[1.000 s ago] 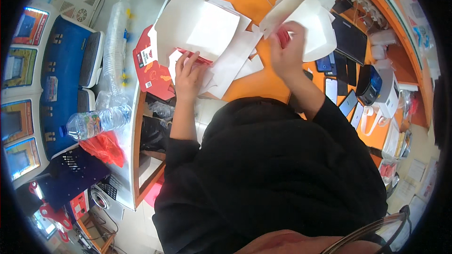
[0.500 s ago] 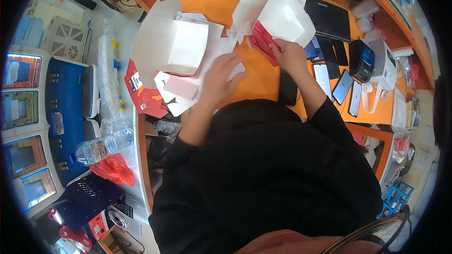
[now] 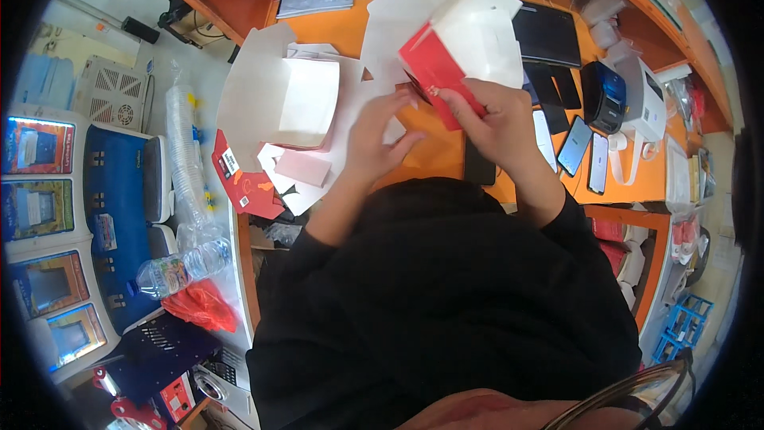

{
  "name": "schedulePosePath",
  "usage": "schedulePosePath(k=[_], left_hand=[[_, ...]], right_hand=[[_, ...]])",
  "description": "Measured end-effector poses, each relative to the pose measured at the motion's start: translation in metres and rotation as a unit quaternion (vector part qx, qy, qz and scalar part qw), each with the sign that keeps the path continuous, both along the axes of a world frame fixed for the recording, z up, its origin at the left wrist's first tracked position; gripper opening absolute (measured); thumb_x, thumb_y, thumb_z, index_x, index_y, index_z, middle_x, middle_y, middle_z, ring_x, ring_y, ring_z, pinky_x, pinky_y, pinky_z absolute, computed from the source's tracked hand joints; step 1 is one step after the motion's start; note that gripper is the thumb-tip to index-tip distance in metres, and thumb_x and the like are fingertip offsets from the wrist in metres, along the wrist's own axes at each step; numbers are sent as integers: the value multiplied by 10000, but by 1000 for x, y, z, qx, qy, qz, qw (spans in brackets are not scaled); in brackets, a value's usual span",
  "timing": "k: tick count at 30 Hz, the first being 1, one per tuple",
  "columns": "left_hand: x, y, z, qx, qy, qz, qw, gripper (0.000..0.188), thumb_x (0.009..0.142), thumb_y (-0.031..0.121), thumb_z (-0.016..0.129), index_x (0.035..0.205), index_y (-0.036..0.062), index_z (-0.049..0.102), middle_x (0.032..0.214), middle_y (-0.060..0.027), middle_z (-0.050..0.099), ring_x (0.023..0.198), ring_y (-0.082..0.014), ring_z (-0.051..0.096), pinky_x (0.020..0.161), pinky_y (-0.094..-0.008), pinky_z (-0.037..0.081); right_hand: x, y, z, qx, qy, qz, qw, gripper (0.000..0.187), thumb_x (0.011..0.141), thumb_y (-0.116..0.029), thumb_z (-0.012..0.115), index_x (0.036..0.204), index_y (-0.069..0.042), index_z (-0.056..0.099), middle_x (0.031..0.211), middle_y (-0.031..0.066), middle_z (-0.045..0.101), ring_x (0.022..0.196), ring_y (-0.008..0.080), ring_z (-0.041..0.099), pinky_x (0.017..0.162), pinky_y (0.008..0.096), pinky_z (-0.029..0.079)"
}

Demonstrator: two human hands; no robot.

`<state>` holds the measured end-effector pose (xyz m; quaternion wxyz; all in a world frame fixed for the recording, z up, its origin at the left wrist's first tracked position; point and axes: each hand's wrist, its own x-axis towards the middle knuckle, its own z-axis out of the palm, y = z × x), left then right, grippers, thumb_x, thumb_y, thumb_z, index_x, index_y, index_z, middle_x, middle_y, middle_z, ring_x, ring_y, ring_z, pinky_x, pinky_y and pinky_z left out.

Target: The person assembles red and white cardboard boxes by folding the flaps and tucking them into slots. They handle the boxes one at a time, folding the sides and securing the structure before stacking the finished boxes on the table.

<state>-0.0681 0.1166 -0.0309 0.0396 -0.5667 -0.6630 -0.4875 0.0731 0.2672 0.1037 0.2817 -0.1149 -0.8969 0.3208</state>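
Observation:
A partly folded cardboard box [image 3: 434,68], red outside and white inside, stands tilted over the orange table in front of me. My right hand [image 3: 500,123] grips its red side, thumb on the near face. Just left of that red panel is my left hand [image 3: 382,134], fingers and thumb apart, holding nothing that I can see; its fingertips reach close to the panel's edge. To the left sits a second box [image 3: 310,99] with raised white walls, on top of flat white and red card sheets [image 3: 247,183]. A small pale pink card piece [image 3: 302,168] lies before it.
Several phones [image 3: 575,147] lie on the right, by a black tablet [image 3: 547,35], a dark card-reader-like device [image 3: 602,95] and a white printer-like machine [image 3: 643,103]. On the left shelf are stacked plastic cups [image 3: 183,151], a water bottle [image 3: 179,269] and a red plastic bag [image 3: 199,305].
My right hand has turned the box so its red panel faces up toward me, with a white flap raised. My left hand has come nearer to it. The view has shifted slightly.

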Motion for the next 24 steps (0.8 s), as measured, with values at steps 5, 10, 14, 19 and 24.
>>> schedulePosePath(k=[5,10,14,19,24], left_hand=[[1,-45,39,115,34,118,986,1303,531,424,942,1501,30,167,1477,-252,335,1317,-394,426,1067,-464,372],[-1,-63,43,250,76,200,944,1269,587,376,904,1488,-13,98,1483,-218,285,1289,-330,434,1067,-491,364],[-10,-80,9,354,-23,232,906,908,749,341,749,1415,41,210,1375,-186,385,1202,-315,490,984,-467,430],[-11,-97,23,448,-381,135,797,649,811,424,612,1252,18,363,1223,-155,485,1084,-283,543,900,-438,460],[-11,-111,49,449,-594,-14,667,557,872,506,474,1088,-6,516,1071,-125,585,965,-251,595,815,-409,491]], right_hand=[[-31,-45,6,62,67,123,988,117,878,-211,664,900,-127,742,761,79,692,613,244,652,522,319,488],[-50,-86,14,8,8,293,956,145,861,-170,708,919,-38,707,755,120,685,622,267,665,552,322,513],[-54,-92,17,-34,3,344,938,207,897,-187,660,1042,-40,677,912,126,697,786,294,672,707,334,524],[-70,-39,13,2,92,4,996,346,953,-237,590,1243,-49,598,1197,154,642,1051,301,620,901,359,478],[-56,6,-23,-206,-158,62,964,363,951,-325,618,956,23,721,735,91,677,716,144,645,692,294,513]])
